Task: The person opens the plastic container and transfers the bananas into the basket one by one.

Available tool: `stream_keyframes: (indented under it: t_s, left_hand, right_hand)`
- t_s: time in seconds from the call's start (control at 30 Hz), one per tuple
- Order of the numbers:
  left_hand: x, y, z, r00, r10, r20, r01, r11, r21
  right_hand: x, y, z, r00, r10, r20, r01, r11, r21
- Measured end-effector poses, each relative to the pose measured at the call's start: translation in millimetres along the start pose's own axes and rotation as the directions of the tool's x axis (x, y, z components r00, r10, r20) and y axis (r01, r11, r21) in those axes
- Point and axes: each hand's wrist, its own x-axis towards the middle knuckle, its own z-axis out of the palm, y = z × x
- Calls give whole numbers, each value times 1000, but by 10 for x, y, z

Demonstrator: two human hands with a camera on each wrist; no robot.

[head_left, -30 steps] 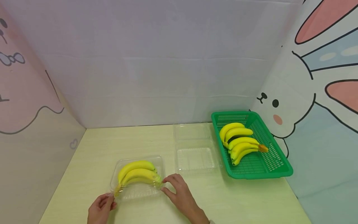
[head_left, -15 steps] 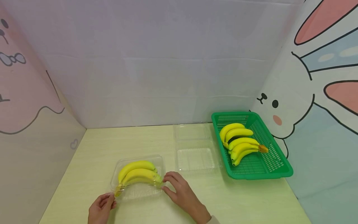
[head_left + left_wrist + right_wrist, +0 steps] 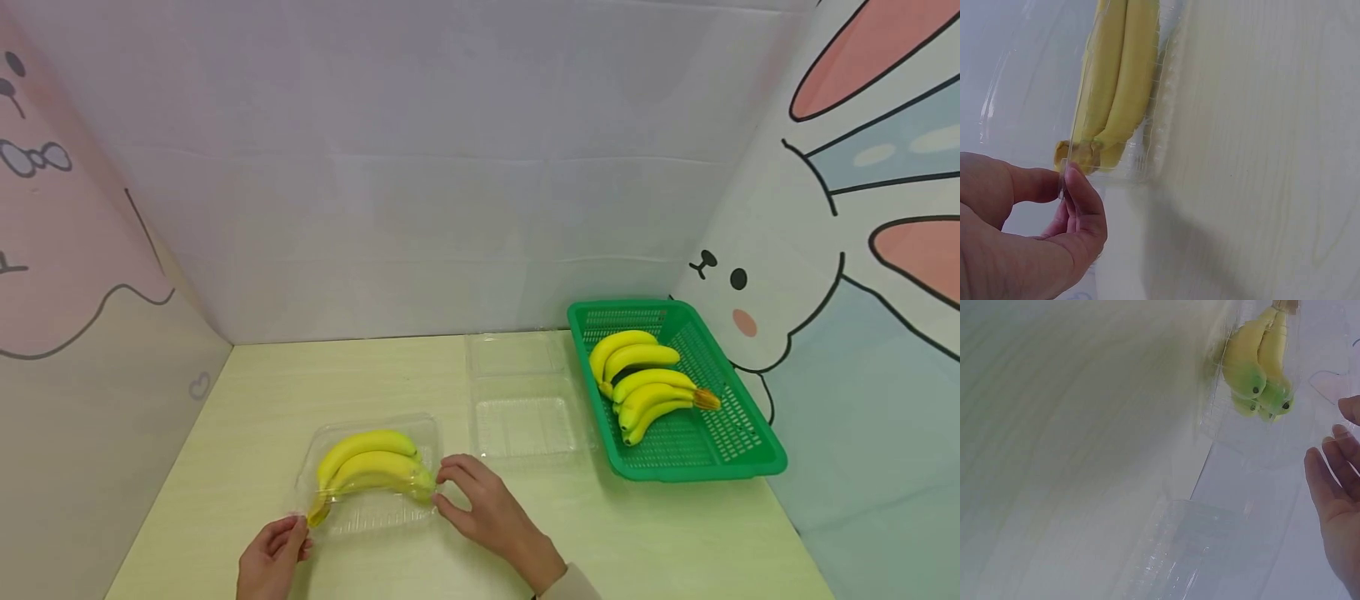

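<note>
Bananas [image 3: 371, 467] lay in the clear box [image 3: 367, 475] near the table's [image 3: 675, 542] front edge. My left hand [image 3: 272, 560] pinched its left corner so it stayed put. My right hand [image 3: 483, 508], fingers loosely bent, touched its right end to steady it.

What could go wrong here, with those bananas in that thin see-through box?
The left hand pinches only one corner of the clear box, so the flimsy plastic might buckle or slip if lifted that way. The right hand merely touches the other end, so the banana bunch could tilt the box. The lid may not be snapped fully shut; that cannot be told. The empty open box lies close by and could get knocked.
</note>
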Motion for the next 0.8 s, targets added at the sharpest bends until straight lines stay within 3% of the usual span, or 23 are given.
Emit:
stream_keyframes:
  t_s: [0.27,0.8]
  left_hand:
    - [-4,-19,-23,1000,-5,8,4,1000,9]
    - [8,6,9,1000,-7,-16,8,998,65]
  right_hand:
    - [50,22,-10,1000,-16,6,16,1000,-1]
    - [237,52,-74,998,67,-13,-65,991,117]
